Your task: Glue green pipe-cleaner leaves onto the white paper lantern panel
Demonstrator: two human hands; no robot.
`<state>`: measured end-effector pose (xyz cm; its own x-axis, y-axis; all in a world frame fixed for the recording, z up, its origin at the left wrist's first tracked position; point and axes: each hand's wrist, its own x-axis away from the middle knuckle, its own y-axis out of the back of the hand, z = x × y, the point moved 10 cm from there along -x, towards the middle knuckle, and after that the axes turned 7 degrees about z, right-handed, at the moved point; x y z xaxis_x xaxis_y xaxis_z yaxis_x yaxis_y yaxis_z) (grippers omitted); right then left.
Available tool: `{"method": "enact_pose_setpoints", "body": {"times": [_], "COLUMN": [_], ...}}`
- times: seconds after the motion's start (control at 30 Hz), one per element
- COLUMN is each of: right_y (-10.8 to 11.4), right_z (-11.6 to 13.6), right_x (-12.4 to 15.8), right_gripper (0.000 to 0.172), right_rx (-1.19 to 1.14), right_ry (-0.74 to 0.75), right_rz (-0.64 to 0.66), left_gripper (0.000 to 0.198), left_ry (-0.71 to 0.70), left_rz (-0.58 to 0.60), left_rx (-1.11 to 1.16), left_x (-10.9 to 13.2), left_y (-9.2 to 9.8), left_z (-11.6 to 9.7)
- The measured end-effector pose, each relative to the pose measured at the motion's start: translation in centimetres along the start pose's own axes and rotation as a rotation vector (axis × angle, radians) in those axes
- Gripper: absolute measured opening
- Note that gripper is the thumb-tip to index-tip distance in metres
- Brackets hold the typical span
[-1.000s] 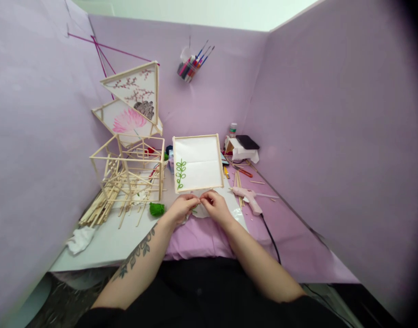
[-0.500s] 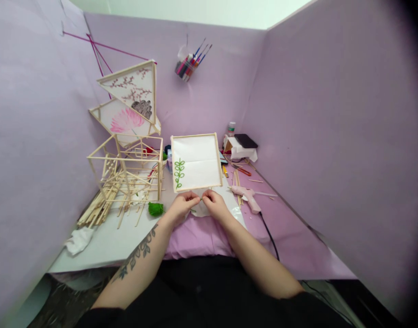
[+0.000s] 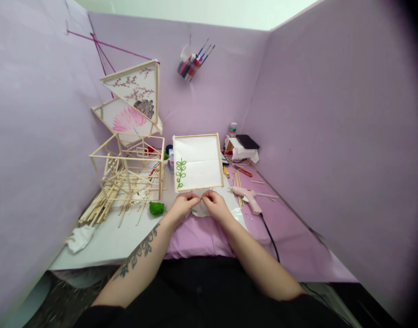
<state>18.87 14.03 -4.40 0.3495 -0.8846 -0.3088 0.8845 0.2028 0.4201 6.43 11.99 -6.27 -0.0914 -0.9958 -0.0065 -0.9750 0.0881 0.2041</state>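
My left hand (image 3: pixel 182 207) and my right hand (image 3: pixel 215 204) meet fingertip to fingertip just below a wood-framed white paper panel (image 3: pixel 197 161) with a green leafy sprig drawn at its lower left. Between the pinched fingertips is a small green strand (image 3: pixel 201 198); both hands grip it. A bit of green also shows under my left hand. The hands rest over a white sheet on the purple cloth (image 3: pixel 198 237).
A ball of green yarn (image 3: pixel 156 208) lies left of my left hand. A stick-built frame (image 3: pixel 130 168) and loose sticks stand at the left, with two painted panels (image 3: pixel 134 102) above. A pink glue gun (image 3: pixel 249 198) with a black cord lies right. Clutter sits at the back right.
My hands stay pinched together in the same spot. The view dipped slightly and came back; nothing on the table moved.
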Motion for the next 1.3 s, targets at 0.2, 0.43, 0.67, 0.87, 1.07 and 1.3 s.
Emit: {"method": "enact_pose_setpoints", "body": {"times": [0.2, 0.43, 0.67, 0.87, 1.07, 1.3], "right_y": [-0.1, -1.1, -0.5, 0.8, 1.2, 1.0], "right_z": [3.1, 3.2, 2.6, 0.6, -0.5, -0.8], "right_x": [1.4, 1.5, 1.1, 0.4, 0.0, 0.1], "right_gripper": [0.015, 0.016, 0.013, 0.01, 0.01, 0.01], "right_rx": [0.365, 0.608, 0.483, 0.167, 0.097, 0.061], "right_ry": [0.222, 0.212, 0.174, 0.051, -0.011, -0.051], "right_rz": [-0.007, 0.035, 0.0, -0.066, -0.077, -0.059], "left_gripper": [0.013, 0.018, 0.02, 0.021, 0.02, 0.02], "left_ry": [-0.108, -0.23, -0.239, -0.221, -0.247, -0.247], "left_rz": [-0.043, -0.001, 0.005, -0.032, -0.047, -0.051], "left_rx": [-0.315, -0.559, -0.62, -0.579, -0.533, -0.501], "left_x": [0.3, 0.6, 0.6, 0.3, 0.4, 0.4], "left_y": [0.8, 0.1, -0.3, 0.2, 0.0, -0.2], "left_z": [-1.9, -3.1, -3.0, -2.8, -2.9, -2.7]}}
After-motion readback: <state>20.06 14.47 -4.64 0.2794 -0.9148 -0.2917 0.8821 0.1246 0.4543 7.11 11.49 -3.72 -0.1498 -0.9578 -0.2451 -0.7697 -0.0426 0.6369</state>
